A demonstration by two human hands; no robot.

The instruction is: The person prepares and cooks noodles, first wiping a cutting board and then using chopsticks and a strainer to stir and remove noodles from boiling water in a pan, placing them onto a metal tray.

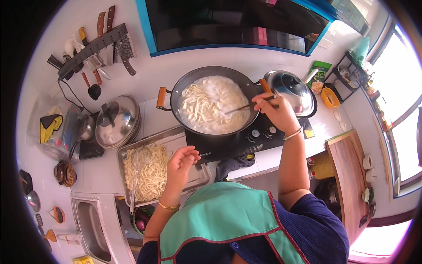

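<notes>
A large dark wok point(176, 116) with wooden side handles stands on the black cooktop point(206, 149). Pale noodles point(195, 103) lie in white, foamy liquid inside it. Over the wok's right rim, my right hand point(279, 112) is closed around dark chopsticks point(239, 108), whose tips reach into the liquid. My left hand point(179, 163) hovers above the metal tray point(193, 176), its fingers loosely curled and nothing seen in them. More noodles point(147, 180) fill the tray's left part, with a long-handled skimmer point(135, 176) resting on them.
Right of the wok sits a lidded pan point(292, 92). At left are stacked pans with a lid point(118, 121) and a sink point(91, 229). Knives hang from a wall rack point(94, 48). A dark cloth point(233, 165) lies at the counter's front edge, near a wooden board point(354, 176).
</notes>
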